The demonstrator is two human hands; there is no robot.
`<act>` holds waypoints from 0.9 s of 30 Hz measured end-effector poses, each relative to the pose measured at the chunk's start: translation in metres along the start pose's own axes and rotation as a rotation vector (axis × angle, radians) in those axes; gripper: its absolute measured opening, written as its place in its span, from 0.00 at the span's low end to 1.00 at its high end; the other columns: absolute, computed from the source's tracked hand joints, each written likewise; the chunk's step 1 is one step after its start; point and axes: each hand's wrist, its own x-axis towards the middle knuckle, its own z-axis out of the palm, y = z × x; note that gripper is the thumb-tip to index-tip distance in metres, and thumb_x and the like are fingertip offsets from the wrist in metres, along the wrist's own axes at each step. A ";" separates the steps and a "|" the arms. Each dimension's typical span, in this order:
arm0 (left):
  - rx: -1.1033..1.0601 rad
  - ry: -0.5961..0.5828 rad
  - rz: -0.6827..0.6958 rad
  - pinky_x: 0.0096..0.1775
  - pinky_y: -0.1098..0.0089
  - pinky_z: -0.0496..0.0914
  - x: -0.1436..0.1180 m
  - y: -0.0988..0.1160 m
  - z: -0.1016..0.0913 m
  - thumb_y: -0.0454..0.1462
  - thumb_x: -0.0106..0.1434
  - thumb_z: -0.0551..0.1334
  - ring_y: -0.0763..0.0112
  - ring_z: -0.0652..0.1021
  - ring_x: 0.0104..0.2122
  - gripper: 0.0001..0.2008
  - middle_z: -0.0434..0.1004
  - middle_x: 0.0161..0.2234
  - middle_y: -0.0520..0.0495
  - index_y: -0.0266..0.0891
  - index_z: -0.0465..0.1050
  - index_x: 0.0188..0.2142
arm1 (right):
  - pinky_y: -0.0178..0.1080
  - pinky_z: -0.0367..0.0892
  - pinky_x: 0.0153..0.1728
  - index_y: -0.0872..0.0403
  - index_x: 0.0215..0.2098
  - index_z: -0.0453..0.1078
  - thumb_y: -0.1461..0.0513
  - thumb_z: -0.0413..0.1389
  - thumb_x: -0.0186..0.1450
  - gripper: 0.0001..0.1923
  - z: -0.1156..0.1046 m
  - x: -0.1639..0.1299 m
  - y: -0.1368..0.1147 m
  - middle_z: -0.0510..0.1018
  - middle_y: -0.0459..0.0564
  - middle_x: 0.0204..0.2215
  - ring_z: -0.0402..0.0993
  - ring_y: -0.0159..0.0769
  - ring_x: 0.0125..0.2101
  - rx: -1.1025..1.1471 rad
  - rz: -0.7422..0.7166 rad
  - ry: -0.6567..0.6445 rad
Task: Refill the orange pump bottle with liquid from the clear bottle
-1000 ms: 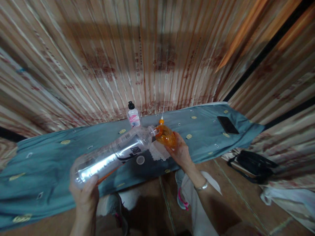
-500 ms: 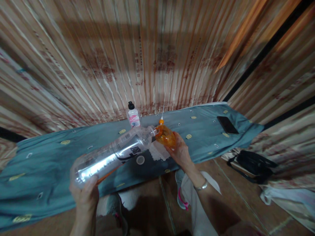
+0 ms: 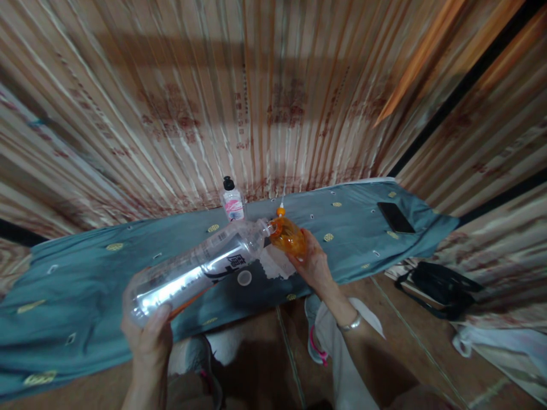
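Two bottles mouth to mouth over the bench

Your left hand [image 3: 147, 341] has its fingers wrapped around the base of the clear bottle [image 3: 200, 267], tilted up to the right; your right hand [image 3: 314, 265] grips the orange bottle [image 3: 288, 234] at its neck, their mouths touching. Liquid flow is too blurred to tell. Bench has a blue cloth [image 3: 85, 285], a small white bottle [image 3: 233, 202] far, a phone [image 3: 395, 217] right. Striped curtain [image 3: 256, 85] behind, a black bag [image 3: 442, 285] on the floor.

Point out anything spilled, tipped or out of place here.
No spill shows. The large clear bottle is tipped nearly flat in the left hand, its neck meeting the small orange bottle in the right hand. A loose white cap lies on the blue cloth below them.
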 end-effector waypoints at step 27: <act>-0.015 0.011 0.019 0.55 0.51 0.70 -0.001 0.004 0.004 0.49 0.35 0.75 0.52 0.78 0.45 0.33 0.78 0.42 0.46 0.43 0.74 0.42 | 0.60 0.74 0.57 0.59 0.68 0.56 0.55 0.61 0.65 0.37 0.000 0.001 -0.001 0.76 0.66 0.58 0.75 0.56 0.58 -0.024 -0.021 0.020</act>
